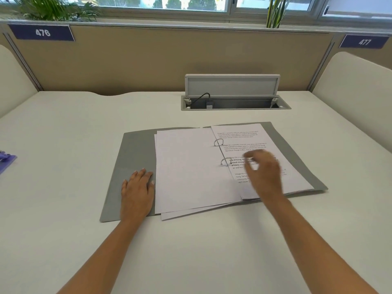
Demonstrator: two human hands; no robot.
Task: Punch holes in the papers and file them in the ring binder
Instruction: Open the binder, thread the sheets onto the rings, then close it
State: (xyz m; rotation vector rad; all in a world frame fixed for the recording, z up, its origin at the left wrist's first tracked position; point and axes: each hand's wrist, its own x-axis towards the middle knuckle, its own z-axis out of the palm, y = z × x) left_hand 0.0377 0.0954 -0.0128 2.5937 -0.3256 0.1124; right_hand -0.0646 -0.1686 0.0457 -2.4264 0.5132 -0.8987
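A grey ring binder (135,149) lies open and flat on the white desk. Its two metal rings (219,142) stand at the spine. Blank-faced sheets (186,166) lie on the left side of the rings, and printed pages (250,136) lie on the right side. My left hand (137,187) rests flat on the binder's left cover, fingers together, beside the blank sheets. My right hand (263,172) hovers, blurred, over the printed pages near the lower ring, fingers loosely curled; I see nothing held in it.
A purple object (6,160) sits at the desk's far left edge. An open cable hatch (233,102) with a plugged lead is set into the desk behind the binder. Beige partitions wall the desk at the back and both sides.
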